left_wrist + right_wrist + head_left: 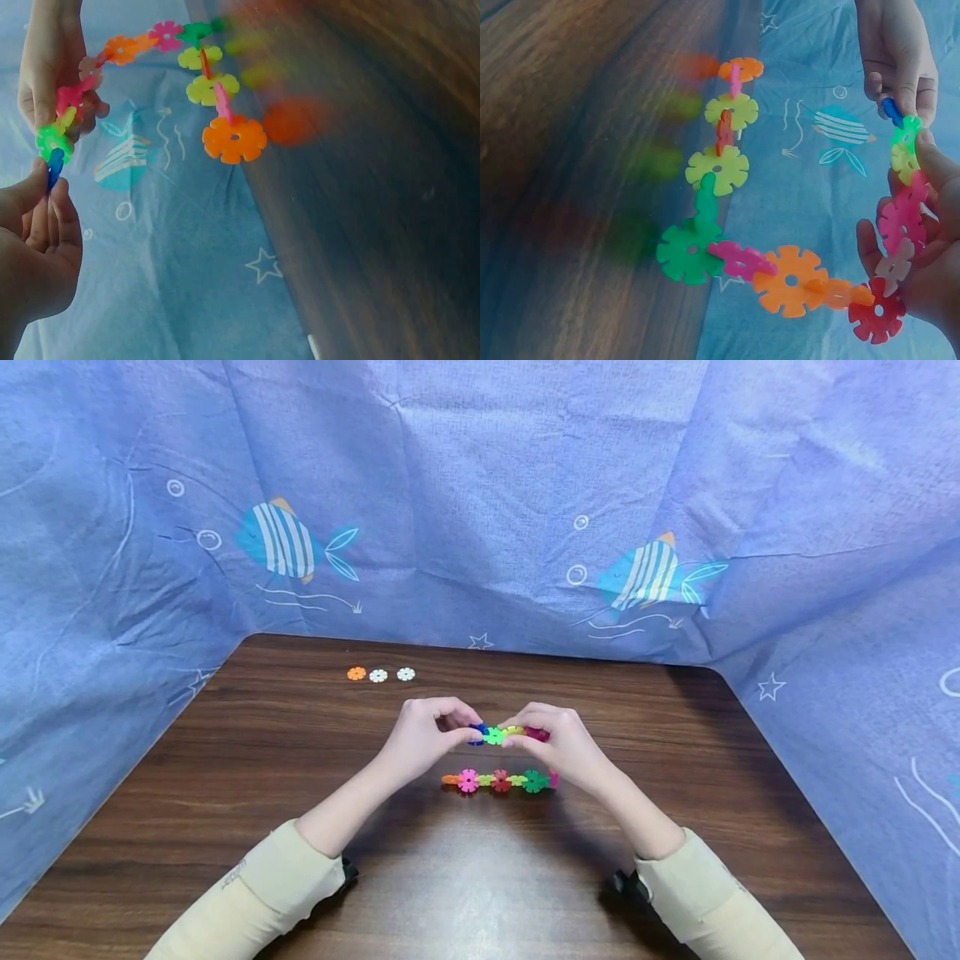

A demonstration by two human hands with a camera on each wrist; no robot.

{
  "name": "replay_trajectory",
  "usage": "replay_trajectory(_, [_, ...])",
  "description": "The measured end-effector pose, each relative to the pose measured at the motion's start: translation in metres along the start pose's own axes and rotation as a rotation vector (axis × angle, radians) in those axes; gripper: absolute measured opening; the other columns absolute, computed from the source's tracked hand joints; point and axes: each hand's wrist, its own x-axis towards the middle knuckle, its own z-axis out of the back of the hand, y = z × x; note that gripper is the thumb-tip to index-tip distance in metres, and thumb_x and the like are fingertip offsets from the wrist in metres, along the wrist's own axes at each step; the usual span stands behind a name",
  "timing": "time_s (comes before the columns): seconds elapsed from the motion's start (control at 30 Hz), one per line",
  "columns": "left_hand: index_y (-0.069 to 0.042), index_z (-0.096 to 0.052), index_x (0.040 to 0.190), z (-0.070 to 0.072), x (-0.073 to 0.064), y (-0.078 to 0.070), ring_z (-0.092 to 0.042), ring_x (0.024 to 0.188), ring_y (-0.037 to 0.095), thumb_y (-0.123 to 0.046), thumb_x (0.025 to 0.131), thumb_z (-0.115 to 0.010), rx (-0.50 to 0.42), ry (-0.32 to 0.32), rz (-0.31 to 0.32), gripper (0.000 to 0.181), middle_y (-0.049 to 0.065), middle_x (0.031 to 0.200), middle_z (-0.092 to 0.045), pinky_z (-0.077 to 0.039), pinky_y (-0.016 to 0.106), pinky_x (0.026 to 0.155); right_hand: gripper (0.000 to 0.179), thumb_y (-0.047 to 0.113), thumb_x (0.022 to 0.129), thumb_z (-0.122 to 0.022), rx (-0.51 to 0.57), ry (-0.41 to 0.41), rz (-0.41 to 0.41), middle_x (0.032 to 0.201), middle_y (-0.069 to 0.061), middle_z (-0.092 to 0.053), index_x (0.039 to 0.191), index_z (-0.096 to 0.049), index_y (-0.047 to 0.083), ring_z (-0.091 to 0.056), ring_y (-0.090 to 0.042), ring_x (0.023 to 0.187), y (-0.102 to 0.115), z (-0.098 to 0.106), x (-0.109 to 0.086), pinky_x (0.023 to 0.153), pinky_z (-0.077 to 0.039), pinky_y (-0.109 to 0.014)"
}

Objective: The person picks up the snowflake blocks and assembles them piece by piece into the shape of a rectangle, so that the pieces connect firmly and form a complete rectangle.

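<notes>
A chain of slotted flower-shaped plastic discs (791,280) hangs from my hands. My left hand (420,739) pinches a dark blue disc (55,169) between thumb and fingers. That disc meets the edge of a bright green disc (495,736); whether their slots are fully locked cannot be told. My right hand (566,743) grips the chain close by, around the yellow disc (904,163) and a deep pink disc (902,225), which its fingers partly cover. From there the chain loops down through red, orange, pink, green and yellow discs to an orange end disc (235,138) just over the table.
Toward the back left of the brown wooden table (247,735) lie a loose orange disc (356,673) and two white discs (378,676). A blue cloth (480,510) printed with fish surrounds the table's back and sides.
</notes>
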Motion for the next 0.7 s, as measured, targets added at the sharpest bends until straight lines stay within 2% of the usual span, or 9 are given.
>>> replay_trajectory(0.17, [-0.015, -0.072, 0.092, 0.009, 0.0, 0.002, -0.062, 0.069, 0.006, -0.02, 0.076, -0.079, -0.017, 0.055, 0.022, 0.018, -0.009, 0.079, -0.069, -0.052, 0.025, 0.06, 0.015, 0.021, 0.079, -0.076, 0.006, 0.024, -0.016, 0.081, 0.011, -0.064, 0.093, -0.074, 0.018, -0.047, -0.005, 0.059, 0.001, -0.001, 0.002, 0.052, -0.042, -0.021])
replay_trajectory(0.33, [-0.018, -0.069, 0.106, 0.022, 0.003, 0.008, -0.065, 0.088, 0.014, -0.021, 0.076, -0.079, -0.004, 0.128, 0.024, 0.031, -0.004, 0.097, -0.07, -0.054, 0.03, 0.071, 0.015, 0.02, 0.079, -0.077, -0.026, 0.017, -0.037, 0.081, 0.012, -0.064, 0.094, -0.073, 0.019, -0.049, -0.006, 0.06, 0.001, 0.003, 0.002, 0.052, -0.043, -0.021])
replay_trajectory(0.5, [-0.017, -0.064, 0.118, 0.037, 0.007, 0.021, -0.061, 0.105, 0.018, -0.023, 0.075, -0.08, 0.093, 0.188, 0.019, 0.047, -0.002, 0.114, -0.067, -0.05, 0.036, 0.086, 0.017, 0.02, 0.078, -0.077, -0.058, 0.013, -0.046, 0.078, 0.012, -0.063, 0.095, -0.073, 0.019, -0.048, -0.006, 0.06, 0.0, 0.007, 0.002, 0.053, -0.042, -0.022])
replay_trajectory(0.7, [-0.015, -0.057, 0.128, 0.06, 0.012, 0.047, -0.052, 0.121, 0.023, -0.03, 0.077, -0.078, 0.197, 0.22, 0.085, 0.058, 0.003, 0.127, -0.06, -0.041, 0.043, 0.1, 0.017, 0.026, 0.081, -0.075, -0.061, 0.046, -0.087, 0.078, 0.009, -0.066, 0.096, -0.073, 0.017, -0.048, -0.008, 0.058, 0.001, 0.013, 0.005, 0.052, -0.042, -0.021])
